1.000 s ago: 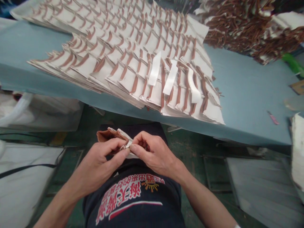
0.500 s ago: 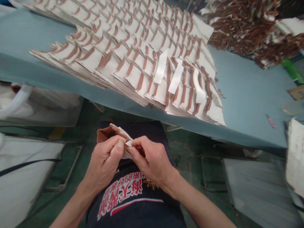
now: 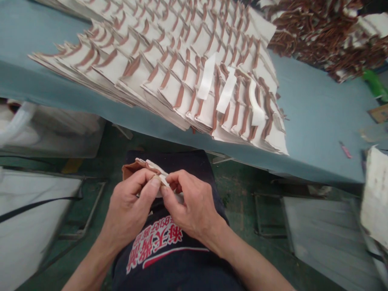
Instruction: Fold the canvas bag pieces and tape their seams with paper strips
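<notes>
Over my lap, both hands pinch a small folded piece of brown and off-white fabric (image 3: 131, 170). My left hand (image 3: 133, 202) is closed on its near edge, thumb against the bent index finger. Close beside it, my right hand (image 3: 190, 200) grips the whitish edge between thumb and fingertips. The fingers hide the middle of the piece, so its exact kind does not show. Beyond my hands, overlapping rows of similar white pieces with brown edges (image 3: 169, 87) cover much of the table, and several white paper strips (image 3: 207, 77) lie on them.
The blue-covered table (image 3: 312, 109) runs across in front of me. A heap of brown and white pieces (image 3: 324, 36) sits at its far right. A small pink tool (image 3: 345, 149) lies near the right end. White-covered stands (image 3: 36, 210) flank me, and a plastic bin (image 3: 75, 135) is under the table.
Both hands stay on the fabric piece, their fingertips drawn slightly closer together at its edge. My view has shifted a little, so the table appears slightly higher.
</notes>
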The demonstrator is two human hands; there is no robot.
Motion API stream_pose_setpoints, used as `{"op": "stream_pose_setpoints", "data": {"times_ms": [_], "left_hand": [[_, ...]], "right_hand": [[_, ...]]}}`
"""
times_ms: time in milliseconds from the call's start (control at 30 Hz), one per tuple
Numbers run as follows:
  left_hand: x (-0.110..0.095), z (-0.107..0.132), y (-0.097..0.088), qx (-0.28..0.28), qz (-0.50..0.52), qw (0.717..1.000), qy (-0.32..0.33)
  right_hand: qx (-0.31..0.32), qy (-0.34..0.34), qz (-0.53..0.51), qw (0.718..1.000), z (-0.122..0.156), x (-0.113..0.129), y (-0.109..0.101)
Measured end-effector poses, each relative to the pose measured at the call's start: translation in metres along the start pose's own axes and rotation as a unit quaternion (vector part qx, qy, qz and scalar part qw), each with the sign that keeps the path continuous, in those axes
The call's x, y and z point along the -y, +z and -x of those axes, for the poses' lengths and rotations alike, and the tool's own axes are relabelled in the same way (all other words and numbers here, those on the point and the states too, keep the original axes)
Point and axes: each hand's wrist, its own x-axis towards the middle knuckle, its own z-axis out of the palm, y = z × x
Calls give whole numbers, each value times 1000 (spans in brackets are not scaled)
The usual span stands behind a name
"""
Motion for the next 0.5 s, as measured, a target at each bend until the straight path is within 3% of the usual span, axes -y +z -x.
{"op": "stream_pose_setpoints", "data": {"times_ms": [133, 267, 400, 500], "left_hand": [[15, -1, 11, -26, 81, 991, -100], [30, 1, 28, -81, 144, 973, -161], [28, 11, 28, -71, 129, 980, -137], [20, 20, 11, -13, 57, 998, -37]], "right_hand": [[39, 47, -73, 995, -1, -3, 2], [10, -7, -84, 996, 8, -12, 9], [-81, -116, -40, 989, 21, -22, 16], [-108, -158, -31, 981, 29, -26, 15]]}}
